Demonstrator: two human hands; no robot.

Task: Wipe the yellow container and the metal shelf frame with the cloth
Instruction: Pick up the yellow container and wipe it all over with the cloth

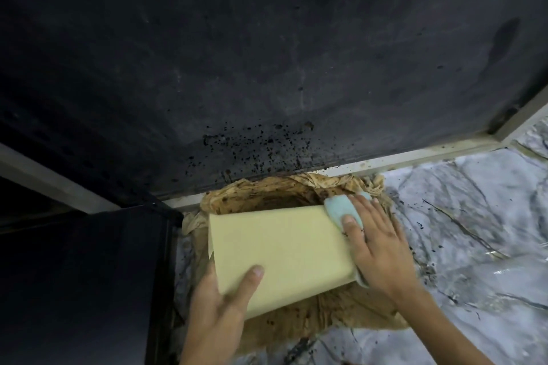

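Note:
The yellow container (284, 249) lies tilted on its side in the lower middle of the head view, its broad flat face up. My left hand (219, 308) grips its near lower corner, thumb on top. My right hand (376, 243) presses a pale blue cloth (338, 207) against the container's right side; part of the cloth is hidden under the palm. The black metal shelf frame (161, 261) runs upright just left of the container.
Stained, crumpled brown paper (267, 191) lies under and behind the container. A marble-patterned surface (474, 231) spreads to the right, speckled with dark spots. A dark, spattered wall (267, 53) with a pale border strip (415, 157) rises behind. A dark panel (74, 275) fills the left.

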